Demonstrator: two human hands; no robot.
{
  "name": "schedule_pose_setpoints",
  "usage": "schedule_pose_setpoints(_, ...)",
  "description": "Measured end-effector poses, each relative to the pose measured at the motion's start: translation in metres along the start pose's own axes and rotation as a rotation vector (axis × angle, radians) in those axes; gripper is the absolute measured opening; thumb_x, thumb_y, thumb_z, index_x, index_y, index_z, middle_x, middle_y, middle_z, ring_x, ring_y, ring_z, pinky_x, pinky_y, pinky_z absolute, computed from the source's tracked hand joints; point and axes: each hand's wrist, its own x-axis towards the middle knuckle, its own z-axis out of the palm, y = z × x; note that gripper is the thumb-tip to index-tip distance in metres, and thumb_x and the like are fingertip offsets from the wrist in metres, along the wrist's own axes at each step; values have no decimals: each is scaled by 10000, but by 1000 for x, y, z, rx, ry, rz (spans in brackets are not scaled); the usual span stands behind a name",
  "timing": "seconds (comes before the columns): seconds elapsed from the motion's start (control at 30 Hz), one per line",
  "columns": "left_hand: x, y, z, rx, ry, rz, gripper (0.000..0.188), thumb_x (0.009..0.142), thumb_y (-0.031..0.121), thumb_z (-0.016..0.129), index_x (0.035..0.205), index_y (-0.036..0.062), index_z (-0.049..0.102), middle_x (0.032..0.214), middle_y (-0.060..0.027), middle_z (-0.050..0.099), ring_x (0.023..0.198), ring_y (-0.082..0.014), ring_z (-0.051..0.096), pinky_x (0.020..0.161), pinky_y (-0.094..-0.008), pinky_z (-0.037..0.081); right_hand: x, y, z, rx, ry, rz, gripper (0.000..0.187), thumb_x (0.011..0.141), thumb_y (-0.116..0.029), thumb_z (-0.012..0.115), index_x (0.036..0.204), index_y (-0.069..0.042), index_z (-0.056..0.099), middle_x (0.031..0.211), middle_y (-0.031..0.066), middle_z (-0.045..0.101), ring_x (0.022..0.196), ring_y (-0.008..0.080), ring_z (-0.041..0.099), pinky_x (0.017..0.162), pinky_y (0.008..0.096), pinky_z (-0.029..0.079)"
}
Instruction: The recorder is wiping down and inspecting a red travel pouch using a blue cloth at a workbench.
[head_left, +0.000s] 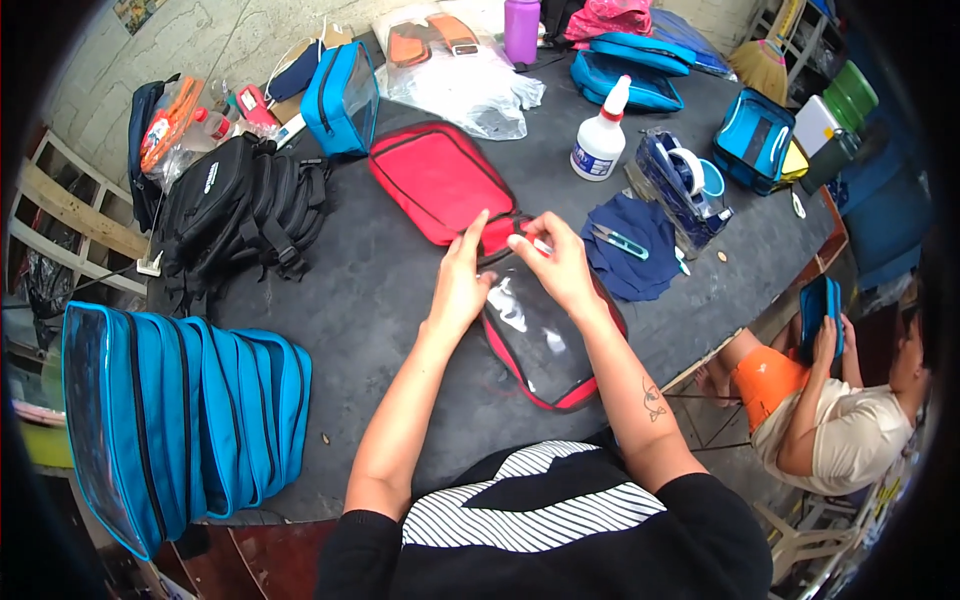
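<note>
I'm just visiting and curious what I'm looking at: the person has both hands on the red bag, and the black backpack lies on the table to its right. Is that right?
Not quite: the black backpack lies to the left of the red bag, as the head view shows. The rest is right.

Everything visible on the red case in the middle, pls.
The red case lies opened out on the dark table. Its far half is red, fabric-looking, with black trim; its near half has a glossy see-through plastic-looking panel, bordered in red, with the dark tabletop tone behind it and bright reflections. It slants from far left to near right. The left grip and right grip meet at the join, hiding details there.
</note>
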Motion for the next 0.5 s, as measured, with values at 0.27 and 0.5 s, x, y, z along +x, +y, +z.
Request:
schedule_pose_setpoints(0.27, -4, -40, 16, 71, 108, -235, 721, 716, -52, 696, 1372, 109, 444, 933, -225, 649, 920, -379, 635, 833, -436, 500, -51, 35, 30, 174, 27, 260, 253, 945, -260, 567, 963, -13, 514, 806, 131, 638, 786, 196, 640, 712, 335, 490)
schedule_pose_setpoints(0.5, 9, -55, 33, 468, 141, 7, 460, 812, -37, 556, 1259, 5, 461, 809, -242, 636, 797, -417, 647, 728, -489, 491, -47, 32, 28, 183, -125, 216, 278, 986, -284, 518, 1040, -12, 498, 1234, 210, 610, 1164, 221, 576, 922, 340, 443)
